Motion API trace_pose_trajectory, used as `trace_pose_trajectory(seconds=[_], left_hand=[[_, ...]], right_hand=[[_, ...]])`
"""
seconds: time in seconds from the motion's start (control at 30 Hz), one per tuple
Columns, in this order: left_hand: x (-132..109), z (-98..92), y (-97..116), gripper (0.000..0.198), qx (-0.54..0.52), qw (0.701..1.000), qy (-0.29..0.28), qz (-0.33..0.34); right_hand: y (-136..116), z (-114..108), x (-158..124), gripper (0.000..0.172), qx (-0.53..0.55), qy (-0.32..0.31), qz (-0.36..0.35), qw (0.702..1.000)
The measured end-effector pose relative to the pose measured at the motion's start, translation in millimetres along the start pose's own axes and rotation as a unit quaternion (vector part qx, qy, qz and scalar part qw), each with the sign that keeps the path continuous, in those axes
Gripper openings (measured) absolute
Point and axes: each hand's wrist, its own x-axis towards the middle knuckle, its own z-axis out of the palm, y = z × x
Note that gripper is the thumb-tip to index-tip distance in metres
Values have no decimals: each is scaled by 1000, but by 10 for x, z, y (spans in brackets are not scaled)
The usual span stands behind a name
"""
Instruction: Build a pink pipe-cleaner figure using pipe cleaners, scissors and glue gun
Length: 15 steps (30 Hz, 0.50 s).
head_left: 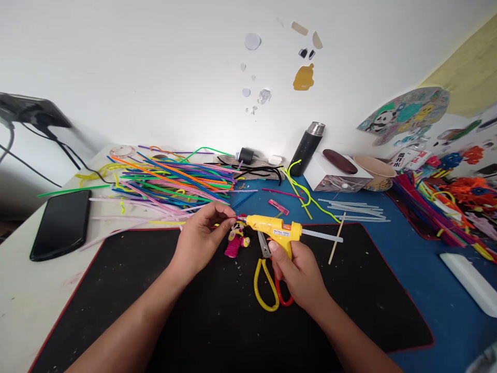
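Note:
My right hand [298, 272] grips the handle of a yellow hot glue gun [274, 229], its nozzle pointing left and a clear glue stick poking out of its back. My left hand [204, 233] pinches a small thin piece right at the nozzle tip; I cannot make out what it is. Just below the pinch lies a small pink and yellow pipe-cleaner figure [236, 243] on the black mat [155, 290]. Scissors [267, 287] with yellow and red handles lie on the mat under the gun.
A big heap of coloured pipe cleaners [171, 181] lies behind my left hand. A black phone [61, 223] sits far left. Behind are a dark flask [308, 147], a white box [336, 178], glue sticks [357, 210], a wooden stick [337, 238], more craft pieces [450, 197] at right.

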Motion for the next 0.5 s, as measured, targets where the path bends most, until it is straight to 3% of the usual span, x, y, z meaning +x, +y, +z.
trace_pose_trajectory(seconds=[0.5], left_hand=[[11, 4, 7, 16, 1, 1000, 3, -7]], right_hand=[[12, 14, -3, 63, 8, 10, 0, 1000]])
